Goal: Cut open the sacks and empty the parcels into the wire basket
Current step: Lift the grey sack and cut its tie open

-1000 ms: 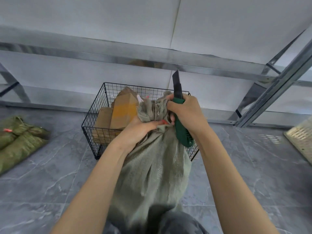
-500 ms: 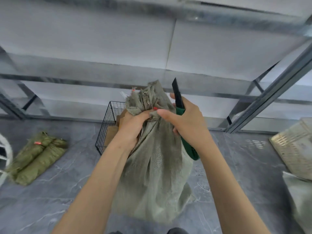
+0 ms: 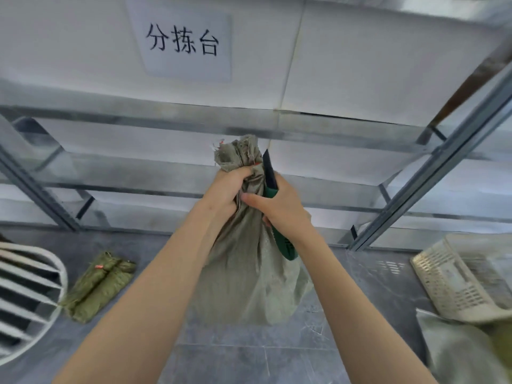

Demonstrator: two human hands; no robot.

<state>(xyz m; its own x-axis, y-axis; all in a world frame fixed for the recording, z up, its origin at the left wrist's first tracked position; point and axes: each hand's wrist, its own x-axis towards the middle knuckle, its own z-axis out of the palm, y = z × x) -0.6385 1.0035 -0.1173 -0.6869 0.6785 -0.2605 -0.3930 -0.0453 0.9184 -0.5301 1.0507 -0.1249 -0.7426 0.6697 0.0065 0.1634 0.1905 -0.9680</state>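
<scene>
Folded sacks (image 3: 97,289): on the floor, well left of the fingers (image 3: 241,173).
Left hand (image 3: 224,189): fingers clamped round the bunched neck of the sack (image 3: 249,278).
Sack: grey-green, hangs beneath both hands, frayed top poking above the fingers.
Right hand (image 3: 279,212): fingers wrapped round the knife (image 3: 285,245) handle, thumb against the sack.
Knife: blade upright beside the sack's top.
White crate (image 3: 454,278): on the floor, far right of the fingers.

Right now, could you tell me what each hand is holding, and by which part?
The left hand grips the sack by its bunched neck; the right hand holds the utility knife by its green handle, blade up beside the neck.
</scene>
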